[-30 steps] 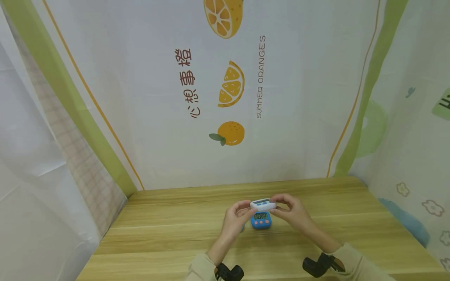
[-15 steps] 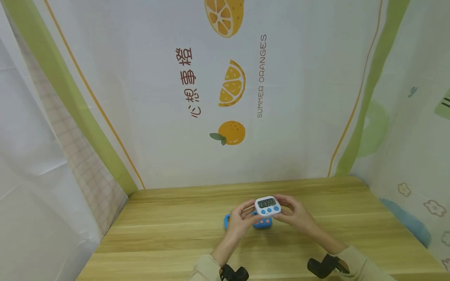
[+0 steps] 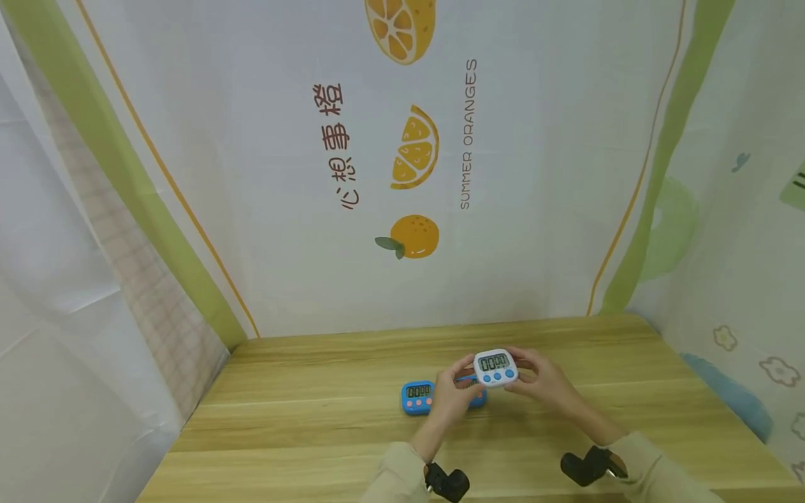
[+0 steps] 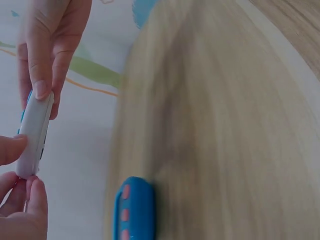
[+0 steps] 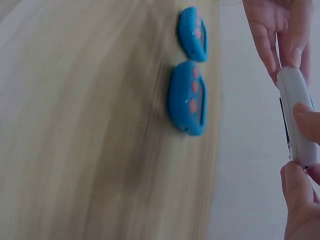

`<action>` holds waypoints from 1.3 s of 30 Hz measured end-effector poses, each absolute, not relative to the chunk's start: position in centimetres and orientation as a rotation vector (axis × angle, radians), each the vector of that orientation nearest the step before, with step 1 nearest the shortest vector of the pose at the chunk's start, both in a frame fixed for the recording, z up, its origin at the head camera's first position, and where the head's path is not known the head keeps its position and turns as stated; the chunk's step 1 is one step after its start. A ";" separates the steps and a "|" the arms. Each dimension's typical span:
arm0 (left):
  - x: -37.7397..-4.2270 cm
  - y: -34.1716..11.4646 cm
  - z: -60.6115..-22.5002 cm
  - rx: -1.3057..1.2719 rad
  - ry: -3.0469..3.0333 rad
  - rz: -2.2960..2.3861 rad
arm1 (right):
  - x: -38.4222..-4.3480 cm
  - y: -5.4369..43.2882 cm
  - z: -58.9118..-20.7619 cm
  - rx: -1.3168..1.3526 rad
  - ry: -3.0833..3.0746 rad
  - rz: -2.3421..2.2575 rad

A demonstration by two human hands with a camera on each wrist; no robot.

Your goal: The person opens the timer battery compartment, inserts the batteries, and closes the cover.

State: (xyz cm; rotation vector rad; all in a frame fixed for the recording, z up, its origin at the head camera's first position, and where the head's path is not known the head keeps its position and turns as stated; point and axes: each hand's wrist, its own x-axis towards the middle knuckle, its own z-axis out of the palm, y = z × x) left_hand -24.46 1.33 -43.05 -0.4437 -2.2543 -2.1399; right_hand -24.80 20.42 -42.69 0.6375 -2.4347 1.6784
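Observation:
A white digital timer (image 3: 496, 367) with blue buttons is held above the table, its display turned up toward the head camera. My left hand (image 3: 451, 394) pinches its left end between thumb and fingers. At the other end my right hand (image 3: 546, 381) grips it the same way. Both wrist views show the white timer (image 4: 35, 132) edge-on between the two hands. Below, a blue timer (image 3: 411, 405) with pink buttons lies on the table left of my left hand. Another blue timer (image 5: 187, 100) lies beside it, partly hidden by my left hand in the head view.
The wood-grain table (image 3: 302, 419) spreads out on both sides of the hands. Behind it hangs a white curtain (image 3: 534, 265) printed with oranges. More printed cloth (image 3: 742, 279) hangs along the right side.
Both hands have shifted right with the white timer, which has tilted so its display faces up more. The left blue timer has come into view from behind my left hand.

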 end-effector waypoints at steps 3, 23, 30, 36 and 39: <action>-25.0 2.4 -44.2 -0.430 -2.211 -2.160 | -25.2 21.1 -43.4 0.624 -2.463 1.631; -26.4 7.6 -47.0 -0.101 -2.281 -1.912 | -27.3 23.9 -47.3 0.445 -2.588 1.590; -26.5 8.3 -47.9 -0.173 -2.325 -1.774 | -27.3 24.1 -48.0 0.374 -2.608 1.600; -26.3 8.5 -48.5 -0.142 -2.368 -1.560 | -27.5 24.1 -48.8 0.332 -2.647 1.589; -26.2 8.6 -48.7 -0.138 -2.371 -1.529 | -27.6 24.1 -48.8 0.364 -2.657 1.541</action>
